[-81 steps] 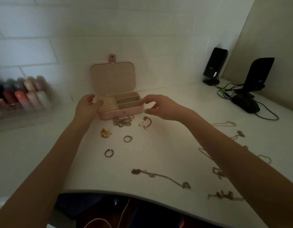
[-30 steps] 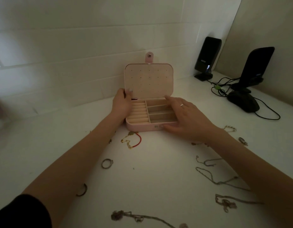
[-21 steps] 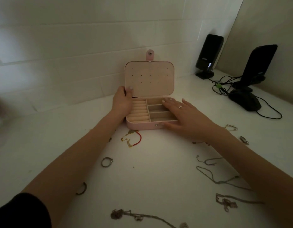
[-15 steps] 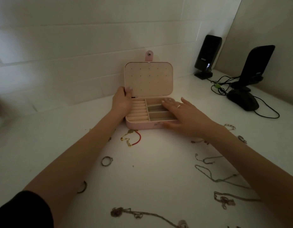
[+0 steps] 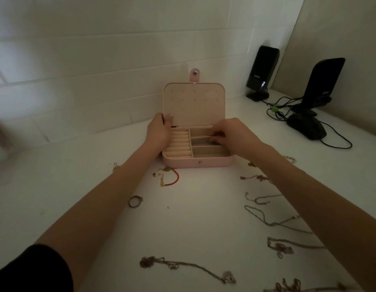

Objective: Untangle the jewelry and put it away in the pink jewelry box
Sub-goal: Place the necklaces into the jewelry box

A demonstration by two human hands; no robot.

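Note:
The pink jewelry box [image 5: 196, 162] stands open against the tiled wall, lid upright. My left hand [image 5: 158, 131] grips its left side at the hinge corner. My right hand [image 5: 233, 134] hovers over the right compartments with fingers curled inward at a divider; whether it holds anything I cannot tell. Loose jewelry lies on the white counter: a red cord bracelet with gold chain [image 5: 168, 177], a ring [image 5: 135, 201], a long chain [image 5: 187, 267] near the front edge, and several thin chains [image 5: 267, 216] under my right forearm.
Two black speakers [image 5: 262, 72] [image 5: 324, 81] stand at the back right with a black mouse [image 5: 307, 127] and tangled cables [image 5: 277, 109]. The tiled wall [image 5: 98, 70] runs just behind the box.
The box was slid right toward the wall. My right hand shifted from lying flat on the box's front right to curling its fingers over the right compartments. The left hand keeps its grip.

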